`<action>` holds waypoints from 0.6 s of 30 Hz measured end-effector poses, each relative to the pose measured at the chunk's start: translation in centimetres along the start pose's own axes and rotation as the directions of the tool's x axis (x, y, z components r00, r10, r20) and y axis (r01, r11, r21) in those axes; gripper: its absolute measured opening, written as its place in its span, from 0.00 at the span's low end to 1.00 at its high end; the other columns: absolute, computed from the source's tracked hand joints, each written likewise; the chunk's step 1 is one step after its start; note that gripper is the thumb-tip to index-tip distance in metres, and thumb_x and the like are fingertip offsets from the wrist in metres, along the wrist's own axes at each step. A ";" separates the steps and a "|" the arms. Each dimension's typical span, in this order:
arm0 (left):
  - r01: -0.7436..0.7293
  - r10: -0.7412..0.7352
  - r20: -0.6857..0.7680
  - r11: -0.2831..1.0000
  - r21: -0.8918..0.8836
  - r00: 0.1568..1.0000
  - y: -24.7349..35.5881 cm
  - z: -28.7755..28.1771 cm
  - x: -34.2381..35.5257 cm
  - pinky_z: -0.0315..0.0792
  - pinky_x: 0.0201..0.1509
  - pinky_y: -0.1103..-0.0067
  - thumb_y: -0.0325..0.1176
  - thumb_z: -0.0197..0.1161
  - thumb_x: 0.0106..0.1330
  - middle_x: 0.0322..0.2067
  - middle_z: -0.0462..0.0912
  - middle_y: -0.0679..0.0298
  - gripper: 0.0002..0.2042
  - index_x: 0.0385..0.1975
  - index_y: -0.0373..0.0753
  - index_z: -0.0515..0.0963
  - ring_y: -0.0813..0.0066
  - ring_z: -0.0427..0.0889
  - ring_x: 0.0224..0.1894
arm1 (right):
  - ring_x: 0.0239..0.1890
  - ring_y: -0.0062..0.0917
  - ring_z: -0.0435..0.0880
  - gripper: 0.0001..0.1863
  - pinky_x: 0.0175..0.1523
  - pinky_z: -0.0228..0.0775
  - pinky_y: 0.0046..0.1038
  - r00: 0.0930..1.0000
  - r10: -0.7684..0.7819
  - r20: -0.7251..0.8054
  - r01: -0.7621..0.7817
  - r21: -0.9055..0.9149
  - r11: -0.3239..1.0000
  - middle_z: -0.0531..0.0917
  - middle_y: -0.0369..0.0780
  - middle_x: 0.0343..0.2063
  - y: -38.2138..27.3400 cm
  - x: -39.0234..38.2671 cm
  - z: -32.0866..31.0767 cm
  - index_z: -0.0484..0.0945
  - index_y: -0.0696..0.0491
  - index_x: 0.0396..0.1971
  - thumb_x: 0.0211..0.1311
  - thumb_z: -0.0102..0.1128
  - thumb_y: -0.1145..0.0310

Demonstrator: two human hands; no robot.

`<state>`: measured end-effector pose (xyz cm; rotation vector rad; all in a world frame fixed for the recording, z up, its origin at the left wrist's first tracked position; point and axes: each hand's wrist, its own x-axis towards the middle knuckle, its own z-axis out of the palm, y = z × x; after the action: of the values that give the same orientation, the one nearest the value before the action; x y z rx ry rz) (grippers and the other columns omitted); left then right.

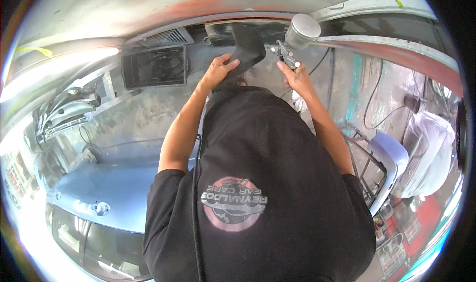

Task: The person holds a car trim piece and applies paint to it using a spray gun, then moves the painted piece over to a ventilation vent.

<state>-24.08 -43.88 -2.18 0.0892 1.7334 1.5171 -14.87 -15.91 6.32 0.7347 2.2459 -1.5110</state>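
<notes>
My left hand (220, 70) pinches the lower edge of a black curved panel (249, 48), thumb on the near face. The panel is matte and bends like an elbow; part of its outline blends into the dark surface behind. In my right hand (298, 80) is a metal spray gun (283, 50), gripped by its handle. A round silver cup (303, 30) sits on top of the gun, tilted to the right. The gun's nozzle end points left toward the panel, with a small gap between them. Most of my right fingers are hidden behind the handle.
A black rectangular bin (186, 66) lies left of the panel. A light blue car (119, 183) stands at left. To the right are a bluish bumper-like part (389, 150), a bundle under white plastic (430, 155) and a dark hose (366, 114). My black shirt (277, 158) fills the middle.
</notes>
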 end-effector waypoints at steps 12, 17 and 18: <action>0.217 -0.250 -0.071 0.926 -0.310 0.966 2.5 0.3 0.8 0.79 0.51 0.72 0.40 0.72 0.66 0.48 0.85 0.53 0.25 0.56 0.29 0.77 0.65 0.84 0.48 | 0.29 0.35 0.78 0.21 0.38 0.72 0.35 0.938 -0.336 0.086 0.347 -0.231 0.909 0.81 0.44 0.25 0.4 -1.6 2.7 0.80 0.59 0.42 0.69 0.63 0.53; 0.134 -0.138 -0.067 0.989 -0.060 0.988 1.3 -0.3 1.0 0.78 0.53 0.72 0.43 0.71 0.66 0.45 0.86 0.53 0.26 0.55 0.28 0.79 0.66 0.85 0.45 | 0.44 0.49 0.87 0.24 0.49 0.77 0.39 0.968 -0.246 0.052 0.251 -0.170 0.953 0.87 0.54 0.39 -3.2 -2.5 1.9 0.83 0.58 0.49 0.67 0.63 0.52; 0.108 -0.106 -0.063 0.994 0.022 0.992 1.7 -0.4 0.7 0.77 0.54 0.72 0.42 0.71 0.66 0.45 0.86 0.54 0.25 0.55 0.28 0.79 0.67 0.85 0.45 | 0.44 0.48 0.87 0.23 0.48 0.77 0.39 0.972 -0.229 0.057 0.236 -0.176 0.956 0.87 0.53 0.38 -3.4 -2.4 1.7 0.83 0.58 0.49 0.67 0.63 0.53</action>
<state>-25.51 -43.40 -1.13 -0.0375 1.7782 1.4333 -14.93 -19.09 9.50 0.3972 2.4725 -1.3784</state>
